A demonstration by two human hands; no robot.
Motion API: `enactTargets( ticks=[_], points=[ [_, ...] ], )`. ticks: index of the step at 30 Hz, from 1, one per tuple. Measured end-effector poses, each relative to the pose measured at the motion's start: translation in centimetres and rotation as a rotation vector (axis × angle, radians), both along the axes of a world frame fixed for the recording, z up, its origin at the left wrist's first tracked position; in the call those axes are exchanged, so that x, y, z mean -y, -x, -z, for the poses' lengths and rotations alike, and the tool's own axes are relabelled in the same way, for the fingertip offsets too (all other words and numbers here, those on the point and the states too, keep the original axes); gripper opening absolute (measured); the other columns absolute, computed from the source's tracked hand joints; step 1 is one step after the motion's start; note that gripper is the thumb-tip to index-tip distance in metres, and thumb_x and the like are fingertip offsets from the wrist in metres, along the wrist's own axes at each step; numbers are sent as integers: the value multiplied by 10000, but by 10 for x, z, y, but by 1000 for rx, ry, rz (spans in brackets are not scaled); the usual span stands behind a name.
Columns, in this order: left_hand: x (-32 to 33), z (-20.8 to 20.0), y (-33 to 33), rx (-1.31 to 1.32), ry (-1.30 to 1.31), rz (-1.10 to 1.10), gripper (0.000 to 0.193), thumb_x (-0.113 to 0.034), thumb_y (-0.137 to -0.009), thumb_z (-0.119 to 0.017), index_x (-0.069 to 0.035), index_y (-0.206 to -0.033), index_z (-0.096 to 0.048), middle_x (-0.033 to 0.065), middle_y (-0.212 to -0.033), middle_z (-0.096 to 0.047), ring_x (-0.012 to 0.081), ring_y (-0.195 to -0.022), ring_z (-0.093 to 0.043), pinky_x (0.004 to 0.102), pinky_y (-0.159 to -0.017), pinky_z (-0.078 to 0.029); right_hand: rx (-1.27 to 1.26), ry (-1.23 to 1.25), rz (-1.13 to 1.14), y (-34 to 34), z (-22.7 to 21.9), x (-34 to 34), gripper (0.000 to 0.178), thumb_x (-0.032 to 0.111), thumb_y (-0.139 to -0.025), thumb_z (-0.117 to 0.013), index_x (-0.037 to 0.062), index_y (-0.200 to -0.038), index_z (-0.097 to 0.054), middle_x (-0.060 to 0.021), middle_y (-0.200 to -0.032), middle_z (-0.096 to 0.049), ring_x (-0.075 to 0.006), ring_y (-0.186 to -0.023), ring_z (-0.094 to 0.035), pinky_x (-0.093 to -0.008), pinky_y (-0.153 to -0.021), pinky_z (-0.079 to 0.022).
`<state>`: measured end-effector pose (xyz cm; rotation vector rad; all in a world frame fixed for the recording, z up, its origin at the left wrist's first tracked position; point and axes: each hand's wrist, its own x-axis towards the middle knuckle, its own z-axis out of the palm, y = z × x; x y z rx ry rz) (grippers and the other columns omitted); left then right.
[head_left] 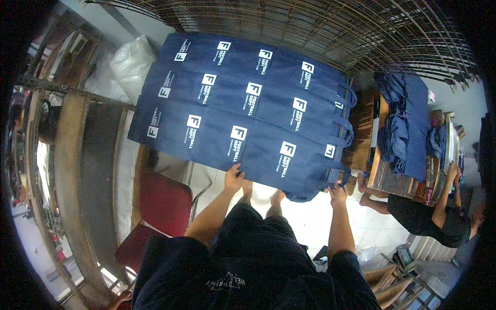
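Note:
Navy blue fabric tote bags (217, 103) with white prints lie overlapped in rows across a broad surface in front of me. Along the near side, my left hand (235, 177) is closed on the edge of a tote bag (261, 170). Farther right, my right hand (338, 192) pinches that near row at its handle end, beside the strap (338, 168). The strap loops of the other rows stick out on the right. What carries the bags is mostly hidden under them.
A wire rack (310, 20) spans the far side. At left stand a red chair (163, 209) and a long wooden frame (70, 181); a white plastic sack (133, 64) sits behind. On the right, more navy bags (408, 124) cover a table where another person (434, 219) reaches in.

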<state>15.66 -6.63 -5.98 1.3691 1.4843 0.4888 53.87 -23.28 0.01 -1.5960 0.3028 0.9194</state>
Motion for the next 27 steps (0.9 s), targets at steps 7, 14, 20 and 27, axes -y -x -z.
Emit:
enactTargets(
  ticks=[7, 14, 20, 27],
  points=[
    [0, 6, 0, -79, -55, -22, 362, -62, -748, -629, -8, -1090, -524, 163, -807, -621, 206, -610, -612, 311, -585, -480, 15, -45, 104, 5, 1, -3, 234, 24, -850, -440, 113, -1065, -417, -136, -1097, -442, -255, -906, -527, -361, -796, -501],
    [4, 4, -4, -176, -109, -51, 380, -88, -709, -670, -42, -1065, -545, 156, -823, -609, 213, -730, -601, 304, -631, -472, 28, -23, 55, -1, 5, 0, 286, 8, -842, -401, 105, -1111, -403, -150, -1154, -422, -277, -953, -522, -365, -808, -490],
    [5, 9, -3, -127, -82, -90, 351, -77, -691, -669, -44, -1028, -573, 153, -795, -619, 224, -697, -615, 310, -651, -485, -1, -52, 82, -3, 14, 2, 331, 21, -838, -406, 133, -1147, -366, -129, -1144, -425, -261, -1005, -486, -375, -806, -479],
    [3, 1, -4, -119, -101, -110, 328, -75, -689, -668, -37, -1003, -582, 148, -770, -624, 221, -647, -614, 310, -623, -488, -16, 11, 121, 0, 21, 4, 344, 66, -836, -428, 142, -1159, -339, -78, -1094, -444, -244, -974, -478, -407, -784, -473]
  ],
)
